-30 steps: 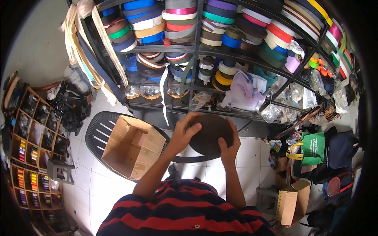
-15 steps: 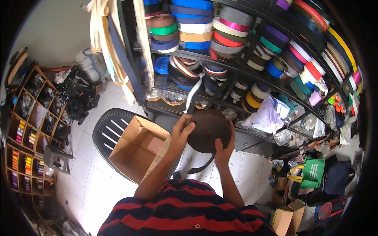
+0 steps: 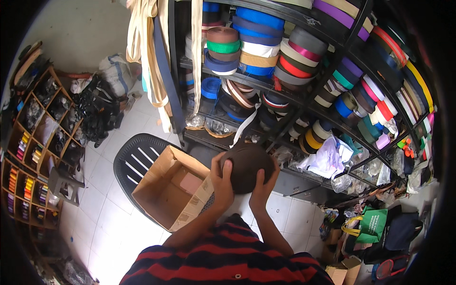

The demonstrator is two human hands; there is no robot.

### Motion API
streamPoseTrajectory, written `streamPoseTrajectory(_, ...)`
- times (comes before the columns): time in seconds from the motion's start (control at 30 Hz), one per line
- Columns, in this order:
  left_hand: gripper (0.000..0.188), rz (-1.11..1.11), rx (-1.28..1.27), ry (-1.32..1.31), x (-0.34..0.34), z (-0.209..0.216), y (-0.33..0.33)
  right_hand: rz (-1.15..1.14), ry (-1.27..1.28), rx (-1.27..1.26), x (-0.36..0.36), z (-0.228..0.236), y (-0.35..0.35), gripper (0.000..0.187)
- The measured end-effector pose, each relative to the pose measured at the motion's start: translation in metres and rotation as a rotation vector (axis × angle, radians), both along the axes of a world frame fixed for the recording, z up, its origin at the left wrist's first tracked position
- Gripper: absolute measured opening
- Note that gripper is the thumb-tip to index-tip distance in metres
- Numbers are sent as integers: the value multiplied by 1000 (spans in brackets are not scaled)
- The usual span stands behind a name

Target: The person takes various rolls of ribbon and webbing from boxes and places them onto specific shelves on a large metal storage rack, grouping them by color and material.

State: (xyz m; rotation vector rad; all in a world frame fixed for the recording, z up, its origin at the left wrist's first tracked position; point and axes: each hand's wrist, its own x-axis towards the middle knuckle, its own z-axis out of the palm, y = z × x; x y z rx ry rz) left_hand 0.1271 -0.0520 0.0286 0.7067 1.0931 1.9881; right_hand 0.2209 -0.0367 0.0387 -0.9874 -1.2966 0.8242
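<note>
L hand [image 3: 222,181] & R hand [image 3: 264,185] part-curled, gripping opp. sides of a dark brown roll [image 3: 247,168] of flat strap; thumbs up on near face, fingertips mostly hidden round far side. Roll's held up in the air, btwn R edge of an open cardboard box [image 3: 191,210] and lower front edge of a black rack [image 3: 213,141].

Box sits on a dark plastic chair [image 3: 122,155], chair's slotted part showing past box's L edge. Pinkish flat piece [image 3: 191,184] inside box, nr its far R corner. L forearm overlaps box's near R edge in view.

Rack shelves carry stacks of coloured strap: brown coil [image 3: 222,34] right on top of a green coil [image 3: 223,46] nr L end of one shelf, blue coil [image 3: 210,88] nr L end of shelf below. Cream straps [image 3: 147,57] hang at rack's L edge. Pale lilac cloth [image 3: 327,154] bunched at a lower shelf's front edge.

Far L: wooden cubby unit [image 3: 28,167] w/ thread spools [image 3: 13,176] in lower compartments; grey stool [image 3: 66,187] by unit's R edge, on tiled floor [image 3: 102,204].

R side of floor: green bag [image 3: 373,225] w/ yellow handles, nxt to a dark bag [image 3: 403,231].
</note>
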Motion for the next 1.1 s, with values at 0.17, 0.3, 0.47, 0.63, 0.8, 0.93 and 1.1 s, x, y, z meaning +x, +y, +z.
streamPoseTrajectory(0.17, 31, -386, 64, 26, -43, -3, 9, 124, -31, -22, 17, 9, 13, 43)
streamPoseTrajectory(0.3, 39, -488, 17, 418, -61, 40, 18, 267, -115, 92, 14, 16, 22, 38)
streamPoseTrajectory(0.47, 31, 34, 68, -27, -16, 30, 24, -41, 93, 38, -26, 26, 21, 44)
streamPoseTrajectory(0.63, 53, -4, 93, 101, -22, 8, 17, 8, 208, -33, -28, 19, 26, 48)
streamPoseTrajectory(0.8, 112, -336, 253, 662, -77, -1, 17, 311, 273, -218, 0, 23, 48, 44)
streamPoseTrajectory(0.93, 139, -438, 128, 962, -88, 18, 7, 445, 285, -268, -2, 18, 48, 43)
streamPoseTrajectory(1.1, 136, -266, -17, 925, -84, 9, 5, 436, 242, -212, -15, 19, 52, 49)
